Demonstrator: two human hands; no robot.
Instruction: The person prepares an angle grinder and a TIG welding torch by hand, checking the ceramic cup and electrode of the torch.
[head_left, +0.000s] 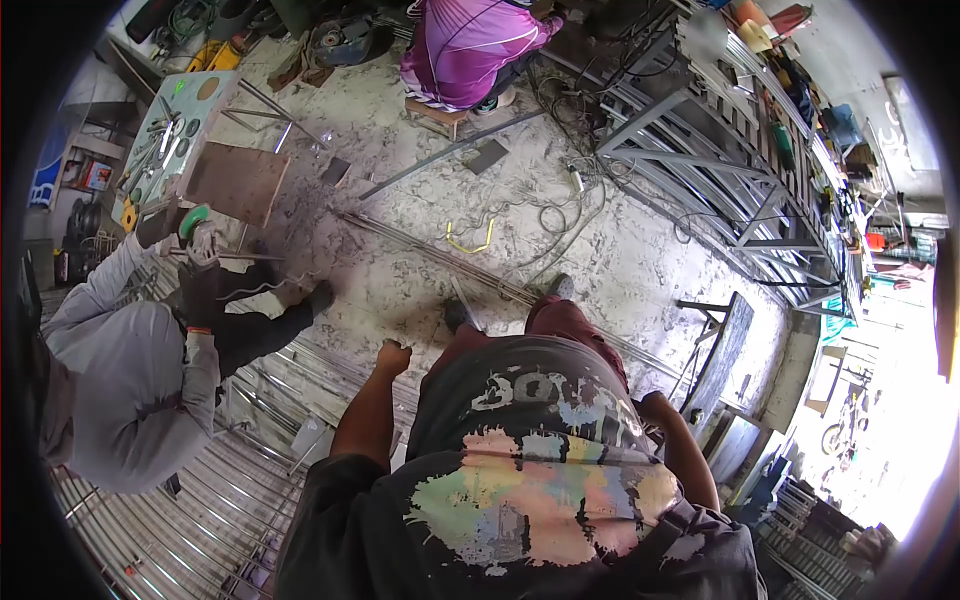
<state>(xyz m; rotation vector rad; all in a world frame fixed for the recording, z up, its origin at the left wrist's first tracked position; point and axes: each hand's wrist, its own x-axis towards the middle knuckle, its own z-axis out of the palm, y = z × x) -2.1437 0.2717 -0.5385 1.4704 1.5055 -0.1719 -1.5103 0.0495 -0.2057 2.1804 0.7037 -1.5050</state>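
My left hand (393, 357) hangs at my left side, its fingers curled into a fist with nothing visible in it. Below it, metal tubes and bars lie across the floor. Beside my right hip is my right hand (655, 408), dark and partly covered by my shirt, so its fingers are not clear. A bundle of long thin metal rods (430, 256) runs along the floor past my feet (460, 315), touched by neither hand.
A co-worker (130, 390) at left holds a grinder with a green disc (193, 220) near a tool-covered table (205, 100). Another person (470, 50) crouches ahead. Cables (575, 225), a yellow bent bar (470, 246), a steel frame (740, 190) and a bench (722, 350) stand or lie around.
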